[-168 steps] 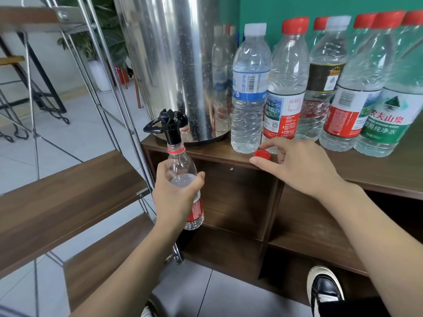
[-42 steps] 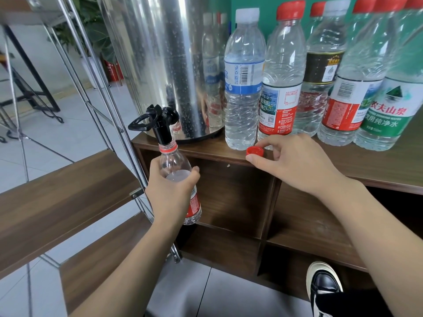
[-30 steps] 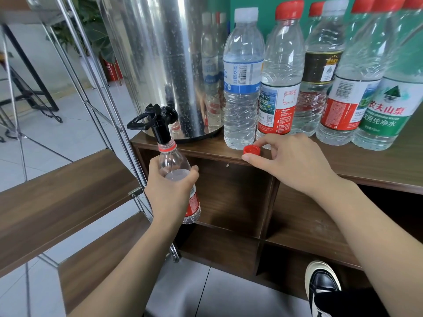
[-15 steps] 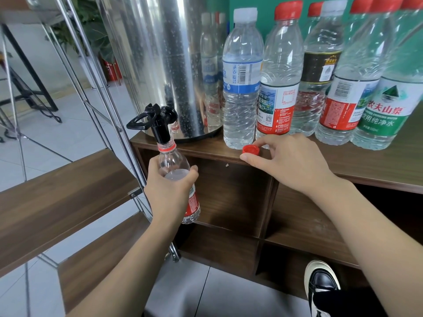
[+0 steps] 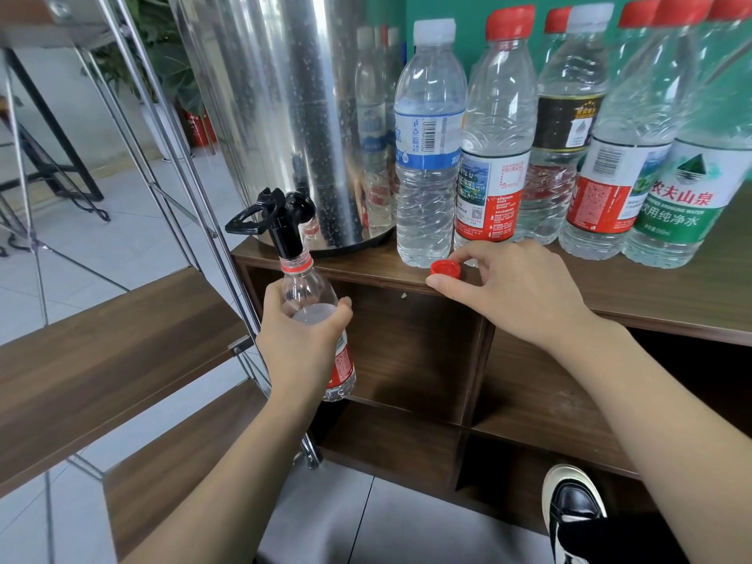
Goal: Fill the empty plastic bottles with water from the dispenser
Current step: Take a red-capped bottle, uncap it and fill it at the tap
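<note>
Steel dispenser [image 5: 285, 95]: big polished drum at the left end of the wooden cabinet top [image 5: 651, 295], droplets on its wall, row of bottles mirrored in it.
Tap [image 5: 280, 217]: black plastic, sticks out past the cabinet's left edge, lever pointing left, spout pointing down.
Bottle being filled [image 5: 309, 291]: clear plastic, red neck ring, red label low on the body. Uncapped mouth sits right under the spout, touching it or just inside, can't tell which. Held upright in the air beside the cabinet, in front of the upper left cubby. Water level is about at the shoulder, level with the fingertips.
Left hand [image 5: 303, 343]: wrapped around the bottle's middle, thumb on the right side, fingers curled round the body. Firm hold.
Red cap [image 5: 446, 268]: on the cabinet top near the front edge, just in front of the white-capped bottle [image 5: 429, 156].
Right hand [image 5: 504, 287]: resting on the cabinet top, thumb and forefinger curled round the cap, pinching it from both sides.
Other bottles: row along the back against a green wall, mostly red caps; red-label bottle [image 5: 494, 156] next to the white-capped one, green-label bottle [image 5: 687, 205] at far right.
Floor: grey tile; black shoe with white sole [image 5: 573, 510] bottom right.
Left side: metal-framed rack with wooden shelves [image 5: 101, 352].
</note>
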The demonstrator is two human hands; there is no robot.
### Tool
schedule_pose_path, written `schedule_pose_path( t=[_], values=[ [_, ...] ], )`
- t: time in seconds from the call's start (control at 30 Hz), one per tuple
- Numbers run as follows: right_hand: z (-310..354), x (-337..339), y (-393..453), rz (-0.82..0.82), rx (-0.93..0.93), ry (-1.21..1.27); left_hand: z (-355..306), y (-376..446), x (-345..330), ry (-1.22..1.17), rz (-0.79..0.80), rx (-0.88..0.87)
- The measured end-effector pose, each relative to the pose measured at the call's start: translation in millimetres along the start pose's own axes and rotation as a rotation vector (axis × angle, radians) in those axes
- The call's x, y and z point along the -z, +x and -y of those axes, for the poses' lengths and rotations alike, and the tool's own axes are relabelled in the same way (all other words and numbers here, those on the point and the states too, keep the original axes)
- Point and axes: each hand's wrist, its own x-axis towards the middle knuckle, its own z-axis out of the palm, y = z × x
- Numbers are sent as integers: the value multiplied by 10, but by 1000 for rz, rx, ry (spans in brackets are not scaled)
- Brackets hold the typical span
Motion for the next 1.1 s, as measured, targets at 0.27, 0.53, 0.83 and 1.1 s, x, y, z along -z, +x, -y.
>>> schedule_pose_path(
  t=[0.27, 0.53, 0.83, 1.1],
  values=[
    [-1, -5, 0, 2, -13, -8, 8, 6, 16, 22, -4, -3],
    [3, -3, -4, 0, -12, -28, 33, 13, 30, 48, -20, -13],
    [8, -5, -8, -5, -12, -34, 42, 14, 47, 67, -14, -26],
    [-1, -13, -5, -5, -22, -39, 48, 15, 57, 75, -12, -25]
  ],
)
